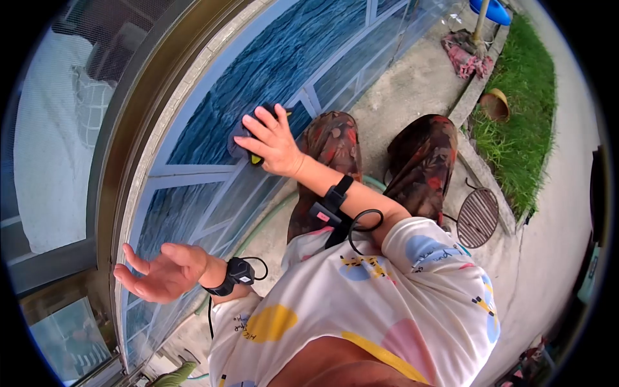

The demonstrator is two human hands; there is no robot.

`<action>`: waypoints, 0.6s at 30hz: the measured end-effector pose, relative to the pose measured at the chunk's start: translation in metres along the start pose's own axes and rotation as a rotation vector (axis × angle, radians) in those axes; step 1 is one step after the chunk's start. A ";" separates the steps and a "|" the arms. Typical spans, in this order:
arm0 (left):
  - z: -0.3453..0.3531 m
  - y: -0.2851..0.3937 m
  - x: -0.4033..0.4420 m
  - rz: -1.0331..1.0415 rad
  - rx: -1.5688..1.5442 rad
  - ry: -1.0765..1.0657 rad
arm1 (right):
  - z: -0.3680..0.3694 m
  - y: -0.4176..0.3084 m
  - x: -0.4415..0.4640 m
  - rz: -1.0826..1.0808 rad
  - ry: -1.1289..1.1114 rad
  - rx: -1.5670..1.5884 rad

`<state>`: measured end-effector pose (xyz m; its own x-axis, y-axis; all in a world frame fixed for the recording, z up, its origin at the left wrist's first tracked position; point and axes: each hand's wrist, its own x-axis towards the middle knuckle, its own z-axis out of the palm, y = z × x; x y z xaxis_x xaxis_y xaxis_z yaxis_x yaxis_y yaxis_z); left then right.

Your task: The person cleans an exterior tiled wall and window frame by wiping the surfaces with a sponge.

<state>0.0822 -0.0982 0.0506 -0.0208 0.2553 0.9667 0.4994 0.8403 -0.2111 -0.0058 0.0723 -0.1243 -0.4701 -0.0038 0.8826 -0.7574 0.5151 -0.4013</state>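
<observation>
The left hand (161, 277) is palm up, fingers apart, near the blue wall panel (290, 58). A dark item with yellow parts (256, 158) lies against the panel, under the right hand (274, 145); its fingers are spread; I cannot tell whether they grip. Further right: round grate (478, 217).

The right arm (369, 201) is stretched forward and angled leftward, its elbow slightly bent. The right hand (274, 147) is seen from the back, its fingers parted. The left hand (166, 274) is held out lower, palm turned upward, fingers loosely curled.
</observation>
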 end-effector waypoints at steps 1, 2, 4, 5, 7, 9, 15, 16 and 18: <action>-0.004 -0.002 -0.002 -0.004 -0.005 0.012 | -0.017 0.016 0.014 -0.059 -0.011 -0.021; -0.010 -0.005 -0.005 -0.015 -0.003 0.005 | -0.033 0.035 0.033 0.047 0.103 -0.055; -0.025 -0.011 -0.015 -0.029 0.009 0.014 | -0.067 0.088 0.075 0.272 0.424 -0.140; -0.033 -0.015 -0.022 -0.040 0.054 -0.051 | -0.084 0.116 0.094 0.476 0.555 -0.021; -0.044 -0.018 -0.030 -0.062 0.146 -0.157 | -0.109 0.175 0.112 0.583 0.699 0.108; -0.049 -0.019 -0.033 -0.077 0.136 -0.144 | -0.107 0.172 0.131 0.605 0.734 0.097; -0.014 -0.016 -0.009 -0.021 0.050 -0.046 | -0.012 -0.010 0.083 0.164 0.281 -0.010; 0.001 -0.010 0.002 -0.080 -0.001 0.058 | -0.003 -0.026 0.062 0.088 0.132 0.072; 0.024 0.004 0.017 -0.140 -0.042 0.168 | 0.008 -0.039 0.039 -0.109 -0.026 0.022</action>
<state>0.0628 -0.0787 0.0626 0.0502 0.0517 0.9974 0.5378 0.8401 -0.0707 0.0019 0.0449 -0.0759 -0.3959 -0.0814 0.9147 -0.8145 0.4911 -0.3088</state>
